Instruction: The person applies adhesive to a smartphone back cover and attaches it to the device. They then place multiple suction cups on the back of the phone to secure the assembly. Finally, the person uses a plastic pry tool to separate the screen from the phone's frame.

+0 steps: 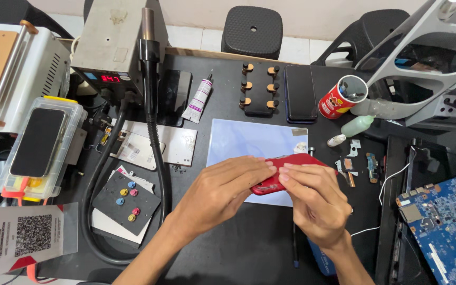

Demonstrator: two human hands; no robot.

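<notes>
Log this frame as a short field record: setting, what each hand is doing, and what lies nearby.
Setting: dark repair bench
Left hand: fingertips on the red phone
Right hand: fingertips on the same phone
Phone: held over a pale blue mat
Left of mat: hot-air station with black hose
Behind: glue tube, dark phone, red can
Right: blue circuit board

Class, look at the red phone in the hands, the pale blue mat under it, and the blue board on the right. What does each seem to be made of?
Red phone: glossy shell, likely painted metal or glass; it shines at the edges.
Pale blue mat: matte and flat, probably silicone or soft plastic; no glare.
Blue board: rigid circuit board, lacquered laminate with small soldered metal parts.
</notes>
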